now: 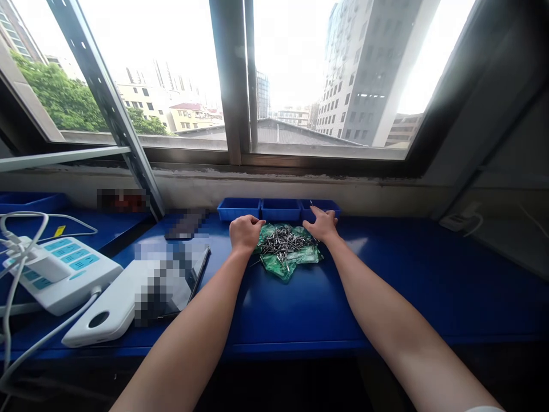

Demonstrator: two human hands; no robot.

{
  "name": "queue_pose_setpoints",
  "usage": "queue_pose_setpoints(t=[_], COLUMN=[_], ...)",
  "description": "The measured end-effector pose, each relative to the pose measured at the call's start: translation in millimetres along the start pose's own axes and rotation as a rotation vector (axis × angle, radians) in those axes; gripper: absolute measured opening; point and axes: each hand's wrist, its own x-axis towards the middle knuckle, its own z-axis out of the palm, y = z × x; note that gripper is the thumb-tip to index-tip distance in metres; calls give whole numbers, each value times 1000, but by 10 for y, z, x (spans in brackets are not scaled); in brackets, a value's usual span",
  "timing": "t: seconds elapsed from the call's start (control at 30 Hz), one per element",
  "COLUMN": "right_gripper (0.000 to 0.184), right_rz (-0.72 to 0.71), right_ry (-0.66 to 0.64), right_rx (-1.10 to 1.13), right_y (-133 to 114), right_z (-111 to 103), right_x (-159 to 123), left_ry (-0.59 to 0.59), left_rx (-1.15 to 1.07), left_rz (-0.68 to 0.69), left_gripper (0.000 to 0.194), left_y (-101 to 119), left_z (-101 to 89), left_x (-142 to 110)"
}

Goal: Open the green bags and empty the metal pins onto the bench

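Note:
A pile of small dark metal screws (285,240) lies on green plastic bags (286,264) on the blue bench. My left hand (245,232) rests at the pile's left edge, fingers curled into a loose fist. My right hand (322,224) is at the pile's upper right, by the rightmost of three small blue bins (278,209); its fingers are pinched and a thin screw tip seems to stick up from them. The bins stand in a row just behind the pile.
A white power strip (64,272) with white cables (17,240) sits at the left, with a white device (115,309) and a phone (189,224) nearby. A slanted metal rail (124,143) rises to the window. Another blue tray (30,201) is far left.

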Motion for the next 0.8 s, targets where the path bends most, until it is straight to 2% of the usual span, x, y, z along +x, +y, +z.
queue_pose_setpoints(t=[0.2, 0.3, 0.4, 0.47, 0.6, 0.8], right_gripper=[80, 83, 73, 57, 33, 30], right_rz=[1, 27, 36, 12, -64, -111], right_ry=[-128, -87, 31, 65, 11, -84], right_rx=[-43, -8, 66, 121, 160, 104], right_y=[4, -2, -9, -20, -75, -142], right_z=[62, 45, 8, -9, 6, 89], right_x=[32, 10, -23, -42, -73, -107], left_ry=[38, -11, -72, -131, -198, -248], left_rx=[-52, -58, -57, -34, 94, 162], left_rz=[50, 36, 63, 98, 53, 5], left_gripper=[37, 41, 40, 39, 39, 42], left_y=[-46, -89, -126, -130, -90, -12], left_z=[111, 172, 209, 216, 199, 163], left_x=[31, 55, 77, 82, 63, 21])
